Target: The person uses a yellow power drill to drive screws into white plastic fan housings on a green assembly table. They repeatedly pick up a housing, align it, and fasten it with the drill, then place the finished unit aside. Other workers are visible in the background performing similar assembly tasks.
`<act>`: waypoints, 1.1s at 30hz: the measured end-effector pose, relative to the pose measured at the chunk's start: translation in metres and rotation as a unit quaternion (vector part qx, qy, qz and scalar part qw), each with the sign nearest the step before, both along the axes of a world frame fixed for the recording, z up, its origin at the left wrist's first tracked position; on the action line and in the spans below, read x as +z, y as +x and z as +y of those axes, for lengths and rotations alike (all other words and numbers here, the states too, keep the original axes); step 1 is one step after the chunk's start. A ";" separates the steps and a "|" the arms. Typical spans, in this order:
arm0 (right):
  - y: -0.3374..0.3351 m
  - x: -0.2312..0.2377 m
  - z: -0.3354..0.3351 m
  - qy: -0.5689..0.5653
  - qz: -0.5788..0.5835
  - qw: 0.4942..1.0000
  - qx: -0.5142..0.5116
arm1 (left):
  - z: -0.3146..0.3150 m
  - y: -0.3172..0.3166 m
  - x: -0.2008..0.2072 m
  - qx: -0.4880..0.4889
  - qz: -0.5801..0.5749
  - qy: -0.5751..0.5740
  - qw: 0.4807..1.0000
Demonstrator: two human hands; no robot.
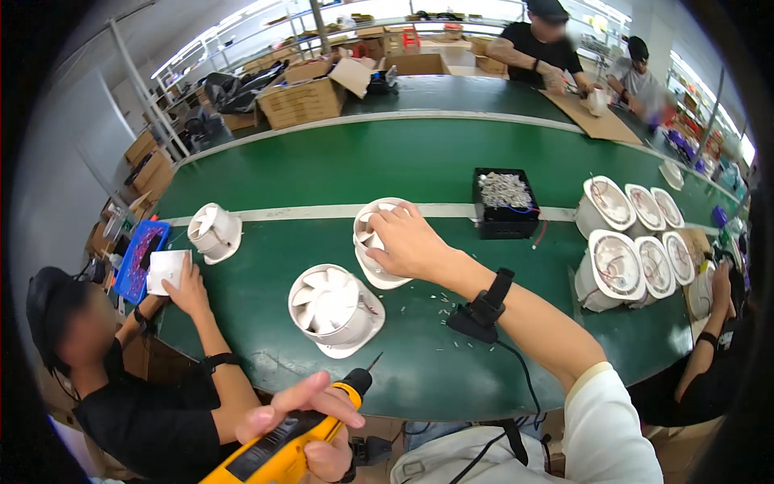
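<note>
My left hand (310,415), low in the view, is wrapped round a yellow and black power screwdriver (278,452); its thin bit points up and to the right. My right hand (407,242) reaches across the table and grips the top rim of a round white fan housing (383,270), the fingers bent over its opening and partly hiding the blades. Just nearer and to the left, a second white fan housing (337,315) stands on its square flange with its blades facing up. The bit is below this second housing and apart from it.
Small white bits (455,310) are scattered on the green table (451,371). A black box of small metal parts (505,202) stands beyond my right forearm. Several white housings (617,270) stand at right. A co-worker's hand (189,290) holds a white part at left, near another fan (214,234).
</note>
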State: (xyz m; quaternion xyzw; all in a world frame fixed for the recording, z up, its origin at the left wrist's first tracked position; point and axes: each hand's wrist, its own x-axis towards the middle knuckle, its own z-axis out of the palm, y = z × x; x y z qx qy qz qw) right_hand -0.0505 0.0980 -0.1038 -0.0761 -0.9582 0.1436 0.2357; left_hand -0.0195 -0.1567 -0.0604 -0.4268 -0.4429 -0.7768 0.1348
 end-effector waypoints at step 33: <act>0.259 -0.011 0.031 -0.124 0.124 0.975 -0.138 | 0.180 0.052 0.021 -0.426 -0.109 -0.099 0.893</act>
